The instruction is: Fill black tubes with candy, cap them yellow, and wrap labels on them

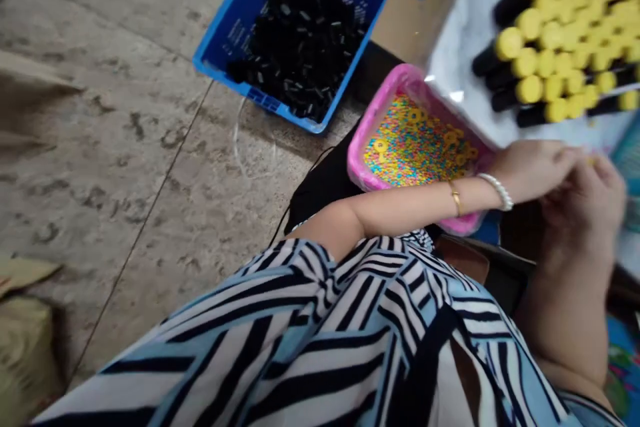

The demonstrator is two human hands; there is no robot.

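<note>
My left hand [537, 170], with a white bead bracelet at the wrist, reaches across to the right with its fingers closed. Its fingertips meet those of my right hand [597, 197], which is also closed and slightly blurred. A speck of yellow shows at the right fingertips, but what the hands hold is hidden. Just beyond them lies a pile of black tubes with yellow caps [550, 60] on a white surface [457, 47]. Under my left forearm is a pink tub [357, 153] of tiny multicoloured beads [400, 153], with several yellow round pieces [380, 147] among them.
A blue plastic crate [213, 73] full of black pieces [305, 47] stands on the stained floor [125, 147] at the upper left. Brown cardboard [400, 20] lies between crate and white surface. A yellowish sack [25, 340] sits at the lower left.
</note>
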